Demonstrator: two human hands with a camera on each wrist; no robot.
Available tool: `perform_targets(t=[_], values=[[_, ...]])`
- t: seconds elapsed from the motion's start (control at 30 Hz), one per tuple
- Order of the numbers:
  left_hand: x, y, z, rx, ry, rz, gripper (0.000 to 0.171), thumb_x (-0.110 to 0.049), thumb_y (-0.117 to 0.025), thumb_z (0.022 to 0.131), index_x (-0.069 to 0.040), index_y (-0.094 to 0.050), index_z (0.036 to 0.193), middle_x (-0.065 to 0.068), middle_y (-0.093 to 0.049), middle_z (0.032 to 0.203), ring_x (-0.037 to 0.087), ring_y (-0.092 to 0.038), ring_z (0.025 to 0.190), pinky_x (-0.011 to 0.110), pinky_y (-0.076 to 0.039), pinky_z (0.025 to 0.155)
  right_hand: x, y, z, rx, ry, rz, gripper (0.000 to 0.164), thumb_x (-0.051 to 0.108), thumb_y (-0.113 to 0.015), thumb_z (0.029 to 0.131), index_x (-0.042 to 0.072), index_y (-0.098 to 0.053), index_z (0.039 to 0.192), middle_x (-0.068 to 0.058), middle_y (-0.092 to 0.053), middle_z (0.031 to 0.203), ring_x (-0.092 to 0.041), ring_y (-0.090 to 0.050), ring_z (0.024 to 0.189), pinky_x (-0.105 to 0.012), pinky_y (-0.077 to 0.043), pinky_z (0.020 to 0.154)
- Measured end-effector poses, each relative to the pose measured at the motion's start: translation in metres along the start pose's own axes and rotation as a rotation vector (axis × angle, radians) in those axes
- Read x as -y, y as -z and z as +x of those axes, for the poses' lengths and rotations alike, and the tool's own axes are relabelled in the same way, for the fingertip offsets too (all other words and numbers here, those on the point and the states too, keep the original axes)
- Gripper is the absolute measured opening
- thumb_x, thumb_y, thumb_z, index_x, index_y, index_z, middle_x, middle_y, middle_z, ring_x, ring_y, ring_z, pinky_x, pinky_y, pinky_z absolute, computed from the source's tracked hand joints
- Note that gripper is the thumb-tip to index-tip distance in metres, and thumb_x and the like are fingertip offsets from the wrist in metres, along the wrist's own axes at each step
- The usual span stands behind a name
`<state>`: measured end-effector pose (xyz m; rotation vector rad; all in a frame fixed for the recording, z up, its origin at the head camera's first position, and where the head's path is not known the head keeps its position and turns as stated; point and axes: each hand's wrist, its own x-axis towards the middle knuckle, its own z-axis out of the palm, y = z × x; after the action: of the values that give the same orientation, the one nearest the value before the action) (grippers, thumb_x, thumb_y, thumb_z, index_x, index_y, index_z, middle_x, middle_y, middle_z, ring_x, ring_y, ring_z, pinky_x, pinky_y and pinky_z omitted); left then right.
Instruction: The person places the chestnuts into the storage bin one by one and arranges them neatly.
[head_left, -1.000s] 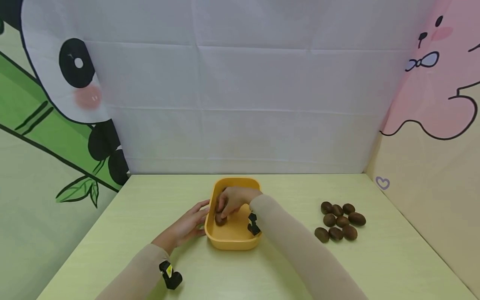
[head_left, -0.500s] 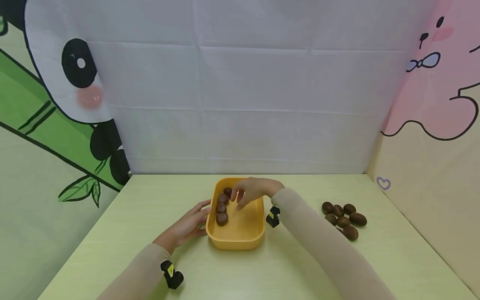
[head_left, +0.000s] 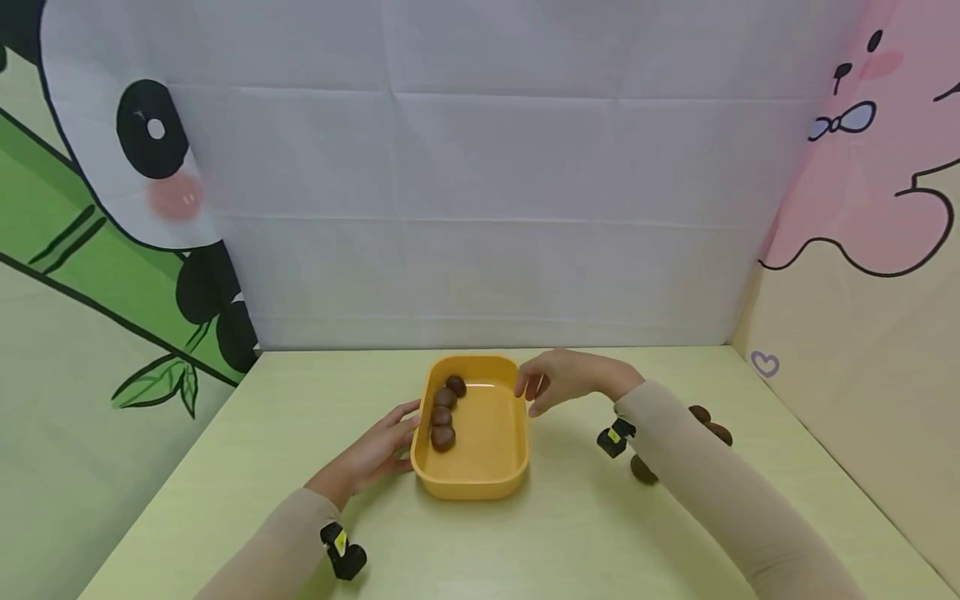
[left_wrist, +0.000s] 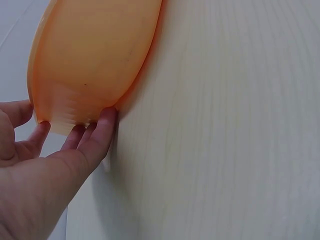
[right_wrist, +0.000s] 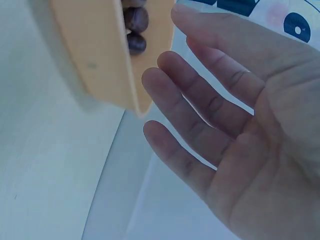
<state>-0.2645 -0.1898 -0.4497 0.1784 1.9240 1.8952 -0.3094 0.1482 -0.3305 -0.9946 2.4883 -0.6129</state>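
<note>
A yellow plastic container (head_left: pixel 491 442) stands on the table, with several brown chestnuts (head_left: pixel 442 417) in a row along its left inner side. My left hand (head_left: pixel 375 454) rests its fingertips against the container's left outer wall; in the left wrist view the fingers (left_wrist: pixel 102 132) touch the orange-looking side. Just past the right rim is my right hand (head_left: pixel 573 379), above the table with nothing in it. Its fingers (right_wrist: pixel 195 120) are apart and slightly bent in the right wrist view, and some chestnuts (right_wrist: pixel 136 20) show in the container beyond them.
More chestnuts (head_left: pixel 643 469) lie on the right of the table, partly hidden by the right sleeve (head_left: pixel 712 475). A white cloth backdrop (head_left: pixel 495 208) rises behind the table's far edge, with printed cartoon side panels.
My right hand has left the chestnuts, come out of the container and moved right past its rim. The left hand and the container stay in place.
</note>
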Motion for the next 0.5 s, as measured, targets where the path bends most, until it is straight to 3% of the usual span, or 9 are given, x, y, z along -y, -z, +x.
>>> perform_targets(t=[0.3, 0.5], values=[[0.002, 0.001, 0.0, 0.003, -0.002, -0.001, 0.058, -0.037, -0.043, 0.109, -0.017, -0.023, 0.159, 0.022, -0.039, 0.153, 0.035, -0.046, 0.135, 0.047, -0.05, 0.096, -0.045, -0.007, -0.05, -0.042, -0.038, 0.013, 0.022, 0.018, -0.08, 0.087, 0.021, -0.068, 0.105, 0.009, -0.066, 0.099, -0.011, -0.064, 0.095, -0.032, -0.052, 0.084], [0.002, 0.002, 0.0, -0.004, -0.01, 0.016, 0.057, -0.037, -0.043, 0.109, -0.017, -0.024, 0.159, 0.021, -0.039, 0.153, 0.035, -0.047, 0.134, 0.047, -0.05, 0.096, -0.073, -0.022, -0.082, -0.074, -0.075, 0.052, 0.022, 0.02, -0.08, 0.087, 0.018, -0.068, 0.106, 0.005, -0.067, 0.102, -0.013, -0.063, 0.095, -0.034, -0.051, 0.085]])
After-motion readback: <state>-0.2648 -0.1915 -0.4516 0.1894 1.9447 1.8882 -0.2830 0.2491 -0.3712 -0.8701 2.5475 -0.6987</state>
